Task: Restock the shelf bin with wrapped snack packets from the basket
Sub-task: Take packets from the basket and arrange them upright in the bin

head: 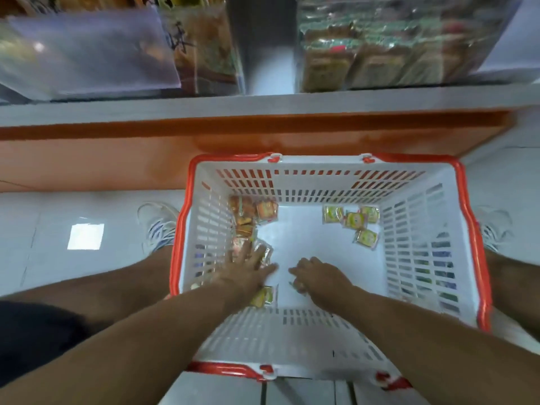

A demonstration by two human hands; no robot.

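A white basket [327, 182] with a red rim stands on the floor between my feet. Orange wrapped packets [251, 213] lie along its left wall, and several yellow-green packets [355, 220] lie at the far right. Both my hands are down inside it. My left hand [248, 266] lies flat, fingers straight, touching the packets by the left wall. Another yellow packet [264, 296] shows beside that wrist. My right hand [317, 276] has its fingers curled over something small on the basket floor; what it is stays hidden. A clear shelf bin [380, 54] with wrapped snacks sits above.
A white shelf ledge [263, 105] with an orange base panel [117, 159] runs across in front of the basket. Another clear bin [122, 51] sits at the upper left. My shoes [159, 226] flank the basket on the white tiled floor.
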